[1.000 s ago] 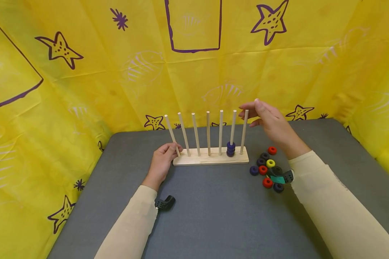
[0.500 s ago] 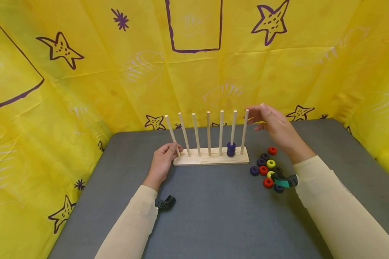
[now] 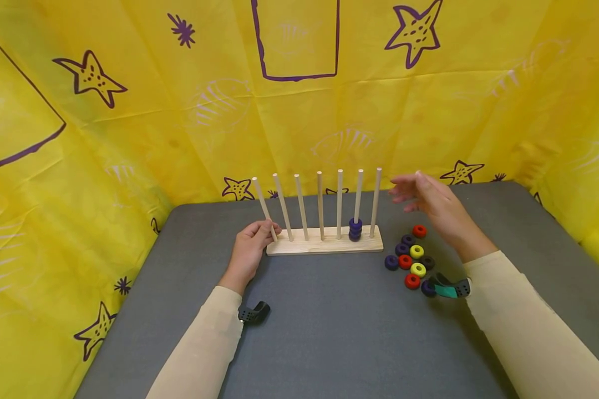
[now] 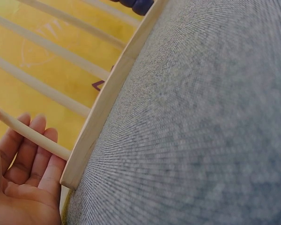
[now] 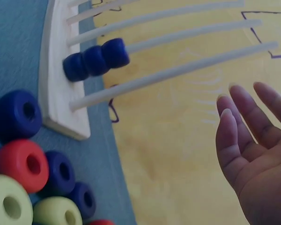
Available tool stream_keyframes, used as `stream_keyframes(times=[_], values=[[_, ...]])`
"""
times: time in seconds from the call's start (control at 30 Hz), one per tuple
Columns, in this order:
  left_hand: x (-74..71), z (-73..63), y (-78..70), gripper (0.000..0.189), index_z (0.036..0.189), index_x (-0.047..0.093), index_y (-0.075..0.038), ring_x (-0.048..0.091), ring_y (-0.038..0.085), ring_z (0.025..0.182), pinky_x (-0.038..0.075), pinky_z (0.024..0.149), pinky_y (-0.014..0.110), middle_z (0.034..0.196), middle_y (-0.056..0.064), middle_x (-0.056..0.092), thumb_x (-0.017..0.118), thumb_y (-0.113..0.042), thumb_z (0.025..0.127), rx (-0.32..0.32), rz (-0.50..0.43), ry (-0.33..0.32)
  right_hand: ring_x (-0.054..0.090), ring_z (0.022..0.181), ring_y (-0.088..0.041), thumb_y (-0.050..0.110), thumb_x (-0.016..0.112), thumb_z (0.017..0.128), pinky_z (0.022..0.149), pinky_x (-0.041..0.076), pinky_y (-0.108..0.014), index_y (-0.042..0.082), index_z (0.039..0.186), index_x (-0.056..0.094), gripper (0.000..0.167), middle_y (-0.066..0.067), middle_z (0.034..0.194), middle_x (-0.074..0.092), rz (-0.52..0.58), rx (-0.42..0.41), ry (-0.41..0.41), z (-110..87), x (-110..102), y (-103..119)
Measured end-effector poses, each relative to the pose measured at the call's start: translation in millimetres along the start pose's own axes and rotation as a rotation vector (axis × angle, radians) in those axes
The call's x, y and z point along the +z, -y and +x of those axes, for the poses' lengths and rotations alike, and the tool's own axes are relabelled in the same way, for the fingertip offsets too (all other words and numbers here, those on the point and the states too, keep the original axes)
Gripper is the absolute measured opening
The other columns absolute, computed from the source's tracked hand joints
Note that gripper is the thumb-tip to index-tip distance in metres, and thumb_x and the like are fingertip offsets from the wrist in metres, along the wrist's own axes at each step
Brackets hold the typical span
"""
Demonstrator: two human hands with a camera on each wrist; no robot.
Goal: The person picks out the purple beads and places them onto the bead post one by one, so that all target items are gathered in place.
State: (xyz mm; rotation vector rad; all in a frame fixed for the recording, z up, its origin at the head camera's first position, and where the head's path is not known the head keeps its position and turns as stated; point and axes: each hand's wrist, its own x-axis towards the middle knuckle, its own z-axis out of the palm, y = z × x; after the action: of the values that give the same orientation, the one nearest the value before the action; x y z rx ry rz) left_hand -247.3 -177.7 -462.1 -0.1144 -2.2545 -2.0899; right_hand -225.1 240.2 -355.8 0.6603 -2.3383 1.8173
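A wooden rack (image 3: 324,247) with a row of several upright pegs stands on the table. Three dark blue rings (image 3: 355,230) are stacked on the second peg from the right; the other pegs carry none. My left hand (image 3: 249,246) holds the leftmost peg (image 3: 260,197) low down, near the base. In the left wrist view that peg (image 4: 37,138) passes between the thumb and the fingers (image 4: 23,161). Right of the rightmost peg (image 3: 376,194), my right hand (image 3: 436,208) is raised in the air, its relaxed fingers apart and holding nothing.
Loose red, yellow, blue and dark rings lie in a cluster right of the rack, such as a red ring (image 3: 412,281) and a yellow ring (image 3: 416,251). The grey table (image 3: 319,332) meets a yellow patterned cloth (image 3: 145,138) behind and at the sides.
My right hand has moved right and slightly down, away from the rightmost peg. The left hand, the rack and the blue rings on it stay in place.
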Motion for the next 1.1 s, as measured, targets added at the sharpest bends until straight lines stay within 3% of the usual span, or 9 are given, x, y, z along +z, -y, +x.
stream_keyframes(times=[0.27, 0.57, 0.8, 1.1], values=[[0.8, -0.3, -0.9, 0.048, 0.119, 0.074, 0.005, 0.069, 0.031, 0.120, 0.055, 0.108, 0.042, 0.118, 0.022, 0.075, 0.064, -0.041, 0.112, -0.002, 0.005, 0.000, 0.068, 0.112, -0.026, 0.040, 0.026, 0.122, 0.086, 0.058, -0.027, -0.005, 0.141, 0.062, 0.061, -0.003, 0.128, 0.073, -0.044, 0.033, -0.011, -11.6, -6, -11], [-0.4, 0.9, 1.3, 0.047, 0.119, 0.073, 0.005, 0.069, 0.032, 0.121, 0.054, 0.108, 0.041, 0.118, 0.023, 0.074, 0.064, -0.040, 0.112, -0.002, -0.002, 0.001, 0.068, 0.110, -0.027, 0.040, 0.026, 0.122, 0.085, 0.059, -0.028, -0.008, 0.143, 0.059, 0.062, -0.013, 0.129, 0.072, -0.096, 0.081, -0.007, -24.2, -12, -24], [0.2, 1.5, 1.2, 0.047, 0.119, 0.074, 0.005, 0.069, 0.031, 0.119, 0.055, 0.107, 0.040, 0.120, 0.022, 0.074, 0.064, -0.041, 0.112, -0.004, 0.002, -0.003, 0.068, 0.109, -0.023, 0.040, 0.026, 0.122, 0.086, 0.059, -0.026, -0.007, 0.144, 0.059, 0.061, -0.008, 0.128, 0.072, -0.124, 0.125, -0.014, -34.1, -21, -37], [1.5, 1.6, 0.9, 0.047, 0.120, 0.074, 0.004, 0.070, 0.030, 0.118, 0.056, 0.105, 0.038, 0.120, 0.021, 0.074, 0.063, -0.041, 0.112, -0.006, 0.008, -0.010, 0.068, 0.109, -0.023, 0.039, 0.026, 0.122, 0.085, 0.059, -0.025, -0.008, 0.144, 0.058, 0.061, -0.026, 0.132, 0.068, -0.141, 0.178, -0.013, -45.2, -27, -56]])
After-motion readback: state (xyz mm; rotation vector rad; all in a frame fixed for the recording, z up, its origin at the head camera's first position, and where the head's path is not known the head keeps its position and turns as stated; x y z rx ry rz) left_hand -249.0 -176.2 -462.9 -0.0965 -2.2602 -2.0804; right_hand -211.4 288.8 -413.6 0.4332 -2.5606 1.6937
